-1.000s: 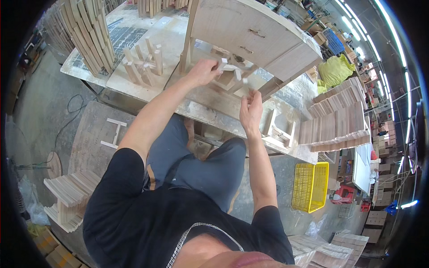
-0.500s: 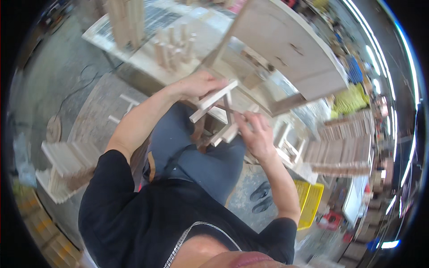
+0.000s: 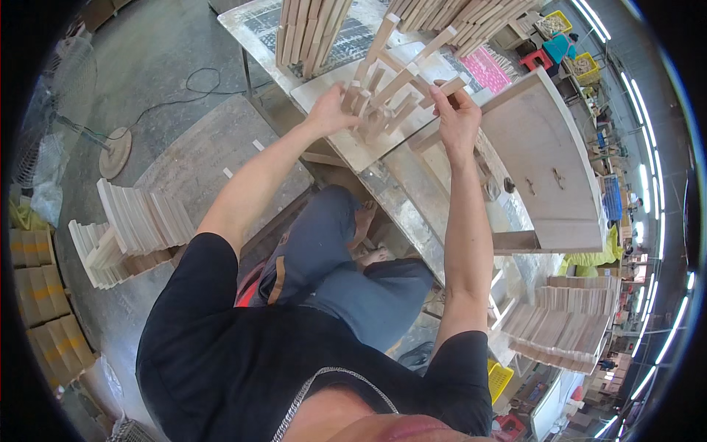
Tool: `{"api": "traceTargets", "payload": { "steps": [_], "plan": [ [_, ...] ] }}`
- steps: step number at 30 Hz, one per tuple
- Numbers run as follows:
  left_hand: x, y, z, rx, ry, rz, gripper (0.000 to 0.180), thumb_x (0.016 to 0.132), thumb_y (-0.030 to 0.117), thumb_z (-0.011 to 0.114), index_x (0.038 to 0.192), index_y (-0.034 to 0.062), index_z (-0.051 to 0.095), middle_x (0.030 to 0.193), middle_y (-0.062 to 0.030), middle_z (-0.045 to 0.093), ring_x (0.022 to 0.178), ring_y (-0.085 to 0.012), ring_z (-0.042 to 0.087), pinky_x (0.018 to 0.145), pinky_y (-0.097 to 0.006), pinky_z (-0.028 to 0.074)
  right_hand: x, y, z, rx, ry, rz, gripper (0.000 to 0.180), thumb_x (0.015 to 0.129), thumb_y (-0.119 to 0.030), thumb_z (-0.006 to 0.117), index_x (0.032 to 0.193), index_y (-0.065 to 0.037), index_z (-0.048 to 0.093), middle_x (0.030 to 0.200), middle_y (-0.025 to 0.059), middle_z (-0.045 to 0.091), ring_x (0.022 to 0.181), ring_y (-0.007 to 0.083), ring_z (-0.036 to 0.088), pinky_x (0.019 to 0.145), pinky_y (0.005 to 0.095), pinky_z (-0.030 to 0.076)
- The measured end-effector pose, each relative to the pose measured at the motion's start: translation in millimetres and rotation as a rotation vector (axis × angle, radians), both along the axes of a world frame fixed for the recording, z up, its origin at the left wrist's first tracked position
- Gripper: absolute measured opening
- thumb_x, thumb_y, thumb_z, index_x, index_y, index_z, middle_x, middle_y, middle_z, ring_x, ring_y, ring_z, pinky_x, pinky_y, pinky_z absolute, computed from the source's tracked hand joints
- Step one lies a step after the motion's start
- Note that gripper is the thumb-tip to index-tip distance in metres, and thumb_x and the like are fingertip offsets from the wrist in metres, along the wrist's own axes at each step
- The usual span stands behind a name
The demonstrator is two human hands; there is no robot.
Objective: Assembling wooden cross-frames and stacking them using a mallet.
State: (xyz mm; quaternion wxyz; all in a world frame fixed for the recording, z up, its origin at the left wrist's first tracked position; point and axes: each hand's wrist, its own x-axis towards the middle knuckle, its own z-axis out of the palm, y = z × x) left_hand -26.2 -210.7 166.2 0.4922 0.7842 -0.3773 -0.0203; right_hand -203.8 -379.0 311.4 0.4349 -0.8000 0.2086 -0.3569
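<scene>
Both my arms reach forward over the worktable. At the near side of a bunch of short upright wooden sticks (image 3: pixel 379 121), my left hand (image 3: pixel 331 114) curls its thumb and fingers around a stick; which one is partly hidden. My right hand (image 3: pixel 458 118) pinches a pale wooden frame (image 3: pixel 398 82) by its right end. Made of narrow bars joined crosswise, the frame hangs tilted over the sticks. Where the frame's left end meets my left hand, bars and sticks overlap, and I cannot tell them apart.
Long wooden slats (image 3: pixel 313 33) stand at the table's far left. A large wooden panel (image 3: pixel 549 169) rises on the right. Stacked boards lie at left (image 3: pixel 140 221) and right (image 3: pixel 563 324). A fan (image 3: pixel 114 151) with a trailing cable stands on the floor at left.
My hands have moved forward and up from above my lap to the sticks on the table, carrying the wooden frame. My view has shifted, showing more of the table's far side.
</scene>
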Motion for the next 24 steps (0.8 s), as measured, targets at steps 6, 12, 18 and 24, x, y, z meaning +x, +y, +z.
{"api": "traceTargets", "payload": {
  "steps": [6, 12, 18, 24],
  "plan": [
    [19.5, 8.4, -3.8, 0.116, 0.146, -0.189, 0.055, 0.080, 0.019, 0.079, 0.125, -0.0076, 0.060, 0.118, -0.0212, 0.071, 0.109, -0.0323, 0.070, 0.097, -0.039, 0.055, 19.3, -18.7, -22.2, 0.037, 0.116, 0.102, 0.027, 0.093, -0.023, 0.077, 0.109, -0.002, 0.075, 0.077, -0.0021, 0.066, 0.067, 0.0063, 0.055, 0.062, 0.0239, 0.045],
    [17.2, 13.0, -8.7, -0.020, 0.208, -0.202, 0.051, 0.083, 0.012, 0.075, 0.128, -0.0071, 0.059, 0.119, -0.0206, 0.070, 0.112, -0.0304, 0.069, 0.100, -0.038, 0.054, 8.3, -6.8, -53.6, -0.074, 0.373, 0.047, 0.030, 0.095, -0.030, 0.073, 0.100, 0.000, 0.076, 0.074, 0.0037, 0.071, 0.069, 0.0106, 0.064, 0.065, 0.0266, 0.050],
    [-1.5, 31.3, 18.0, -0.042, 0.169, -0.346, 0.083, 0.077, 0.024, 0.084, 0.144, -0.0056, 0.044, 0.139, -0.0232, 0.058, 0.128, -0.0319, 0.060, 0.110, -0.040, 0.047, -8.7, 5.5, -77.6, 0.000, 0.464, -0.033, 0.054, 0.101, -0.045, 0.059, 0.118, 0.006, 0.066, 0.092, 0.0168, 0.073, 0.086, 0.0295, 0.071, 0.081, 0.0407, 0.055],
    [-6.1, 18.3, 12.5, 0.037, 0.064, -0.135, 0.086, 0.072, 0.032, 0.086, 0.138, -0.0058, 0.047, 0.128, -0.0260, 0.062, 0.121, -0.0374, 0.063, 0.104, -0.044, 0.049, 3.9, 50.6, -53.9, -0.200, 0.341, -0.047, 0.047, 0.100, -0.041, 0.058, 0.120, 0.001, 0.065, 0.100, 0.0251, 0.073, 0.097, 0.0409, 0.070, 0.087, 0.0444, 0.053]
  ]
}}
